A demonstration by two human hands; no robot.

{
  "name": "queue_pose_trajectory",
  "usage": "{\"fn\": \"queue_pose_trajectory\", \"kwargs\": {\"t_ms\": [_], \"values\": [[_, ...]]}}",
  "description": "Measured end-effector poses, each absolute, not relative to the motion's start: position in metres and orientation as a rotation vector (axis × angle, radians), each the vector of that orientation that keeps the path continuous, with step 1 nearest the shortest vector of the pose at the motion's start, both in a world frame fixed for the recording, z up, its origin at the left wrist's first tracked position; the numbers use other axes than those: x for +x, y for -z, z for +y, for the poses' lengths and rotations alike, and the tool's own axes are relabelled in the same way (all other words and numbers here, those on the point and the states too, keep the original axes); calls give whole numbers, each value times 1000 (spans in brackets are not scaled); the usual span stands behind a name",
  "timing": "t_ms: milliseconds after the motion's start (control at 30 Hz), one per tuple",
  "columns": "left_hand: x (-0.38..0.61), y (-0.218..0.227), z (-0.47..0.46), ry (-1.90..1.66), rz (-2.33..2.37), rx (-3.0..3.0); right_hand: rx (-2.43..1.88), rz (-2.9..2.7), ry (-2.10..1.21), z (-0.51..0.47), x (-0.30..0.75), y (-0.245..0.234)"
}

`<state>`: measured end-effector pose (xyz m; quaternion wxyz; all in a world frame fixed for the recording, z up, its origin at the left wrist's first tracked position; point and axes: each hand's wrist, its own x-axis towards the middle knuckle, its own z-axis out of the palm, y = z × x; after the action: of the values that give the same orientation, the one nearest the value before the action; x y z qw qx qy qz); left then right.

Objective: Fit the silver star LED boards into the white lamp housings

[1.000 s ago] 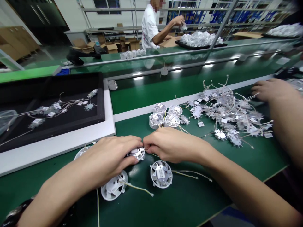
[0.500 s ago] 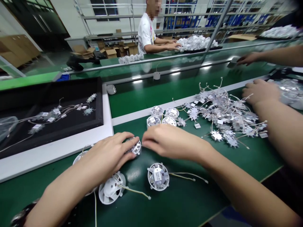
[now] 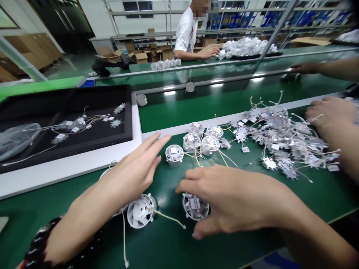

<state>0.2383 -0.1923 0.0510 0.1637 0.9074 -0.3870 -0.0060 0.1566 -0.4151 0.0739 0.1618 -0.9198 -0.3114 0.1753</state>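
My left hand (image 3: 140, 162) is stretched out with its fingers together and nothing in it, just left of a small white round fan housing (image 3: 174, 153) with a labelled circuit board on top. My right hand (image 3: 221, 201) hovers with thumb and fingers apart around another fan housing (image 3: 195, 206), partly covering it. Beneath my left wrist lies a white fan (image 3: 141, 212), blades showing, with a thin cable. Part of one more fan is hidden under that forearm. A cluster of board-topped fan housings (image 3: 210, 144) sits beyond my hands, cables trailing toward me.
At right is a heap of small star-shaped circuit boards (image 3: 283, 130) with wires. A co-worker's hand (image 3: 332, 112) rests beside it. On the left, a black tray (image 3: 112, 136) with several boards stands on a white ledge. Across the bench, another person (image 3: 186, 35) handles white parts (image 3: 246, 48).
My left hand has let go of a fan housing, which now stands left of the cluster. My right hand has come down toward me over the nearer fan housing. The view has shifted slightly.
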Motion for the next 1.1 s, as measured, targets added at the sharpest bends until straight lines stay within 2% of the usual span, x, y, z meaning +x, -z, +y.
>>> {"fn": "queue_pose_trajectory", "kwargs": {"t_ms": [200, 500, 633, 867, 1100], "values": [[237, -87, -183, -68, -1027, 2621, -2618, -998, -424, -405, 160, -63], [238, -96, -174, -88, -948, 2695, -2893, -799, 505, -391, 173, -38], [238, -95, -177, -67, -971, 2693, -2583, -1008, 208, -365, 159, -32], [234, -94, -179, 84, -1105, 2777, -2564, -1003, -360, -371, 162, -48], [217, -83, -189, 592, -1422, 2606, -2589, -711, -547, -424, 180, -62]]}}
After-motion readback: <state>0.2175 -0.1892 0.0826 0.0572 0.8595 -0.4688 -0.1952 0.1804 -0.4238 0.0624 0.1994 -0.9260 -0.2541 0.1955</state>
